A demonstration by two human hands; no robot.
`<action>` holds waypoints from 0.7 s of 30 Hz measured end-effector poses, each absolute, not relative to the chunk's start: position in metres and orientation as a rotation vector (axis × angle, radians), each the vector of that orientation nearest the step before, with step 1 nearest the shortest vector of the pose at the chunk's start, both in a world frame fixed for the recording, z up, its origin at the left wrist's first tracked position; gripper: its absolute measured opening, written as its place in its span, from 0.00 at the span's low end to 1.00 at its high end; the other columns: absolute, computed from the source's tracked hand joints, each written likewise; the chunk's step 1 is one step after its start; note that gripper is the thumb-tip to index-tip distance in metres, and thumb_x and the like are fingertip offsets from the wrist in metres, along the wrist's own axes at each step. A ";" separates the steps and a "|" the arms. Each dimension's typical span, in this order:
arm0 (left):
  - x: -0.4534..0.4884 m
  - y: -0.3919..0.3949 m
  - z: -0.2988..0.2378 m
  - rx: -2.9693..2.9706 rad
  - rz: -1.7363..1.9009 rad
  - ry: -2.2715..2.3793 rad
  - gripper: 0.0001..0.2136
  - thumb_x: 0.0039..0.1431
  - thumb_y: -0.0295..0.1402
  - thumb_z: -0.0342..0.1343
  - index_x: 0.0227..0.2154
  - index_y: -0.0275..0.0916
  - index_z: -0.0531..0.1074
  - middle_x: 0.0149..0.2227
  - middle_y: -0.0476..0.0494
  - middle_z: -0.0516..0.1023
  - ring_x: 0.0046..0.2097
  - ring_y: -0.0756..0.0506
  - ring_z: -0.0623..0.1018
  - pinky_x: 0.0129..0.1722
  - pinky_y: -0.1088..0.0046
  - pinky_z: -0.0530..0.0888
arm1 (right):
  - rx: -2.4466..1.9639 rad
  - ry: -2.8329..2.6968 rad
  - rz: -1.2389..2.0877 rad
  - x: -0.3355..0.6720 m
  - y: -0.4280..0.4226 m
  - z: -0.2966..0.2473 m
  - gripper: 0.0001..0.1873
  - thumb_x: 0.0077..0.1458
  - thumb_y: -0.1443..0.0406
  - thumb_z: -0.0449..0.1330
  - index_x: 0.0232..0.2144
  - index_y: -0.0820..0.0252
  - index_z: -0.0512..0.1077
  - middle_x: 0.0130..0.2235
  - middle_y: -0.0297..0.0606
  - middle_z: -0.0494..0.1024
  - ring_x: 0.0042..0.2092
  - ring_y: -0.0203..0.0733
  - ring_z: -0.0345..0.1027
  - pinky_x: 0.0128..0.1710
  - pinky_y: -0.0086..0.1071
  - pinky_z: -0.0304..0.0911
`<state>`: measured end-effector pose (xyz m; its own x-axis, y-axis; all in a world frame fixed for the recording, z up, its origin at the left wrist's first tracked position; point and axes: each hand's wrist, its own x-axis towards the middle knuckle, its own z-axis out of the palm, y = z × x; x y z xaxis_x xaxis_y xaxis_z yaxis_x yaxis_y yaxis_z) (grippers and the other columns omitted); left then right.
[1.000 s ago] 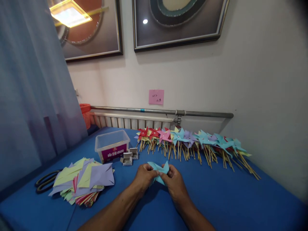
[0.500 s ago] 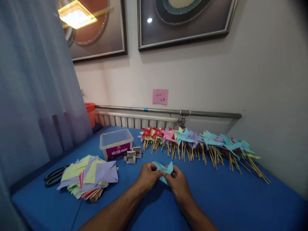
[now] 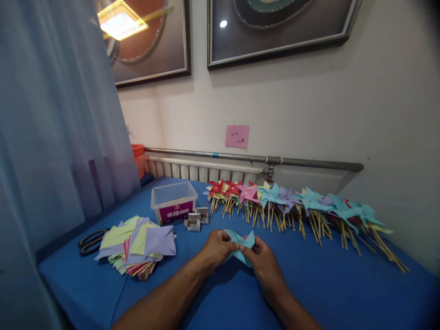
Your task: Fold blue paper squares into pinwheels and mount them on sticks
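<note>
Between my two hands is a light-blue paper pinwheel, its blades partly folded in and no stick visible on it. My left hand pinches its left side, the thumb pressed near the centre. On the other side my right hand grips the paper, thumb also at the middle; its other fingers are partly hidden behind. Both hands are closed, just above the blue table. Beyond them lies a long row of finished pinwheels on thin wooden sticks, in red, pink, blue and purple.
Left of my arms lies a pile of cut paper squares, with black-handled scissors partly under it. A clear plastic tub and small open boxes stand behind. A pipe runs along the wall; a curtain hangs left.
The whole view has shifted, so things appear slightly further right. Both hands still hold the blue paper, and my left thumb has moved a little around its middle.
</note>
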<state>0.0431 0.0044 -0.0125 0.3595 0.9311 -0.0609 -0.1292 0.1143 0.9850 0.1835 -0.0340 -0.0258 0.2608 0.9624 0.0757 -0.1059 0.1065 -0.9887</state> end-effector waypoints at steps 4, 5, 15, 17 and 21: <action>0.036 0.010 -0.009 1.364 0.927 0.965 0.10 0.48 0.36 0.64 0.28 0.33 0.78 0.25 0.48 0.75 0.26 0.51 0.70 0.29 0.74 0.65 | -1.220 -0.976 0.977 0.184 -0.035 -0.024 0.21 0.37 0.54 0.71 0.34 0.57 0.76 0.28 0.34 0.80 0.32 0.45 0.73 0.32 0.34 0.66; 0.030 0.013 -0.005 1.458 0.960 1.029 0.09 0.52 0.36 0.62 0.29 0.34 0.78 0.26 0.48 0.76 0.27 0.50 0.71 0.30 0.74 0.66 | -1.227 -0.974 0.963 0.185 -0.035 -0.024 0.20 0.38 0.54 0.70 0.34 0.57 0.76 0.28 0.34 0.80 0.32 0.45 0.73 0.32 0.34 0.66; -0.037 0.040 0.019 2.446 0.535 1.976 0.17 0.61 0.33 0.56 0.52 0.40 0.76 0.57 0.35 0.77 0.60 0.35 0.71 0.60 0.56 0.63 | -1.252 -0.984 0.964 0.186 -0.037 -0.024 0.20 0.38 0.54 0.68 0.34 0.57 0.76 0.30 0.36 0.82 0.34 0.48 0.75 0.36 0.35 0.68; -0.043 0.041 0.018 2.457 0.376 2.042 0.20 0.58 0.31 0.57 0.54 0.40 0.75 0.57 0.34 0.76 0.60 0.33 0.71 0.60 0.52 0.62 | -1.249 -0.983 0.966 0.187 -0.035 -0.027 0.20 0.38 0.54 0.68 0.34 0.57 0.76 0.29 0.36 0.81 0.33 0.48 0.75 0.36 0.35 0.68; -0.057 0.039 0.022 2.356 0.234 2.211 0.19 0.58 0.28 0.54 0.53 0.38 0.76 0.55 0.33 0.77 0.58 0.33 0.72 0.57 0.52 0.64 | -1.242 -0.968 0.979 0.188 -0.029 -0.035 0.21 0.37 0.53 0.68 0.35 0.56 0.76 0.29 0.36 0.82 0.33 0.49 0.76 0.34 0.36 0.68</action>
<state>-0.0567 0.0390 0.0220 0.0597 0.9834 0.1714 0.9975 -0.0653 0.0273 0.1879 -0.0293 -0.0352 0.2942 0.9545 0.0485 -0.0596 0.0689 -0.9958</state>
